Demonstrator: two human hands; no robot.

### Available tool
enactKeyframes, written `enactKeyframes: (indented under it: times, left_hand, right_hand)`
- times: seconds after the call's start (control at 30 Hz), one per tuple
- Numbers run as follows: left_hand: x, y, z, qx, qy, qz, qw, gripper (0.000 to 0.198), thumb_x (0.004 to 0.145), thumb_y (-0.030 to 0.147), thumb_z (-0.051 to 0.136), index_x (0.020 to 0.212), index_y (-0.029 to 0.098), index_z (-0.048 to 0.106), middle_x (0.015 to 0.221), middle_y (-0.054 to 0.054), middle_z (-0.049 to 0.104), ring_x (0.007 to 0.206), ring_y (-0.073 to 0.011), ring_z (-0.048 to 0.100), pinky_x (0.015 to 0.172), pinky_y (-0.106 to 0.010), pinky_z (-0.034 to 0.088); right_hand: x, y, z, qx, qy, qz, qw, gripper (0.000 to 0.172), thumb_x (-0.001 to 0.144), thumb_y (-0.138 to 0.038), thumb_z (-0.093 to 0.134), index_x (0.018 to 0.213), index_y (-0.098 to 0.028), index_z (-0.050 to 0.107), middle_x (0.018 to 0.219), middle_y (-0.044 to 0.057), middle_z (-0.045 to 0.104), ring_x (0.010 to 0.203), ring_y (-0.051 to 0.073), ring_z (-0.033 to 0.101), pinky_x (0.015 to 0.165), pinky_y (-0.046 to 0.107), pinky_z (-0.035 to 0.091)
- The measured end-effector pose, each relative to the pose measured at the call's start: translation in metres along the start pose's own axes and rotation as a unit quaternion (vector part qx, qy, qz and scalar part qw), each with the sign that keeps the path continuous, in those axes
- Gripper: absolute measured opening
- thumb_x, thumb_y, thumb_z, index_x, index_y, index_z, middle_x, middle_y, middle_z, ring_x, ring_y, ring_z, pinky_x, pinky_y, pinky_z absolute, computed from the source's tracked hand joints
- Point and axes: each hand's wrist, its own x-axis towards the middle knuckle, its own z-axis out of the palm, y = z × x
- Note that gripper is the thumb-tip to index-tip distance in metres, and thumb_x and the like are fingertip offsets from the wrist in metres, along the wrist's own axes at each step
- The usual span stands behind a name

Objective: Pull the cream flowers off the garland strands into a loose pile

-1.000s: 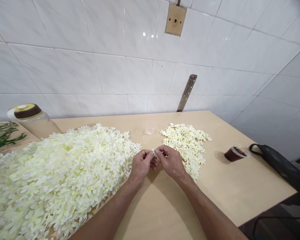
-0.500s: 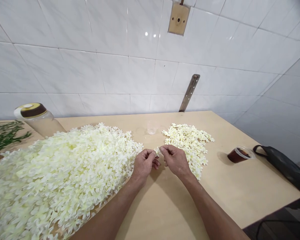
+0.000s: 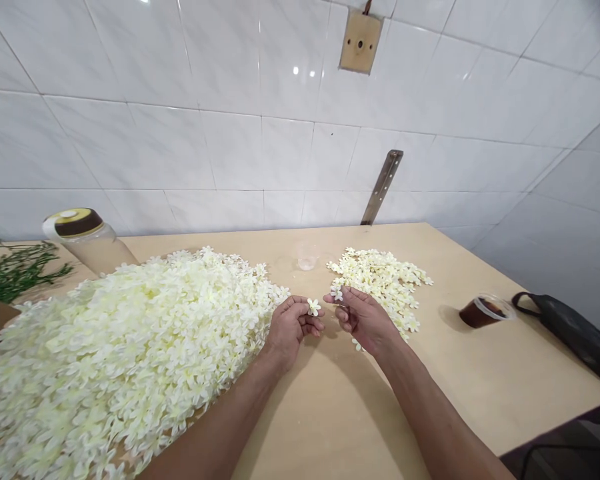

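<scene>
Between the thumb and fingers of my left hand (image 3: pixel 291 328) is a small white artificial flower (image 3: pixel 313 307), its petals facing up. Another white flower (image 3: pixel 337 293) is pinched at the fingertips of my right hand (image 3: pixel 363 317). The two hands are a short gap apart above the table. A large heap of white and pale-yellow flowers (image 3: pixel 145 353) spreads out left of my left hand. A smaller cluster of cream flowers (image 3: pixel 383 273) lies just behind and beside my right hand, which partly hides it.
A small clear cup (image 3: pixel 307 257) stands behind my hands. To the right are a cup of dark drink (image 3: pixel 483 312) and a black bag (image 3: pixel 565 327). A clear bottle (image 3: pixel 95 243) and green stems (image 3: pixel 23 270) are at the left. The tiled wall (image 3: pixel 230 147) borders the table (image 3: pixel 320 427).
My hands were almost together over one small flower. Now they have drawn apart, each showing a flower, and my right hand has turned and shifted right. The view has shifted slightly.
</scene>
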Motion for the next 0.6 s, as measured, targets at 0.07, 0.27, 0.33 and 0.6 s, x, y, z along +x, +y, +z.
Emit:
enactKeyframes:
  times: [0.07,0.27,0.33,0.6]
  left_hand:
    - [0.0009,0.0023,-0.0005,-0.009,0.009,-0.010,1.000,0.015,0.068,0.016,0.057,0.083,0.014,0.057,0.071,-0.007,0.068,0.050,-0.0143,0.061,0.046,-0.023,0.044]
    - [0.0020,0.0042,-0.0009,-0.029,0.006,-0.034,0.999,0.019,0.081,0.030,0.057,0.088,0.012,0.060,0.071,-0.005,0.064,0.052,-0.0132,0.061,0.047,-0.023,0.045]
    - [0.0019,0.0027,-0.0014,-0.020,0.000,-0.029,0.999,0.023,0.082,0.035,0.060,0.087,0.013,0.059,0.073,-0.006,0.064,0.053,-0.0132,0.061,0.047,-0.023,0.045]
    - [0.0001,-0.0004,-0.0005,0.011,-0.023,-0.004,1.000,0.024,0.076,0.035,0.068,0.077,0.014,0.058,0.074,-0.004,0.063,0.050,-0.0111,0.059,0.045,-0.022,0.042]
  right_hand:
    - [-0.0006,-0.0012,-0.0004,0.011,-0.006,0.009,1.000,0.034,0.071,-0.044,0.081,0.078,-0.019,0.059,0.091,0.007,0.074,0.047,0.006,0.046,0.037,0.018,0.033]
    - [-0.0031,-0.0035,0.0028,-0.008,-0.010,0.014,1.000,0.035,0.069,-0.045,0.081,0.078,-0.019,0.059,0.090,0.007,0.074,0.046,0.005,0.044,0.038,0.018,0.032]
    - [-0.0030,-0.0033,0.0028,-0.024,-0.018,0.008,1.000,0.034,0.070,-0.044,0.081,0.079,-0.018,0.061,0.092,0.006,0.073,0.048,0.005,0.045,0.039,0.018,0.033]
    - [0.0001,0.0024,-0.0007,-0.068,-0.030,-0.006,0.997,0.039,0.064,-0.041,0.084,0.089,-0.020,0.064,0.065,-0.004,0.057,0.050,0.007,0.044,0.041,0.019,0.033]
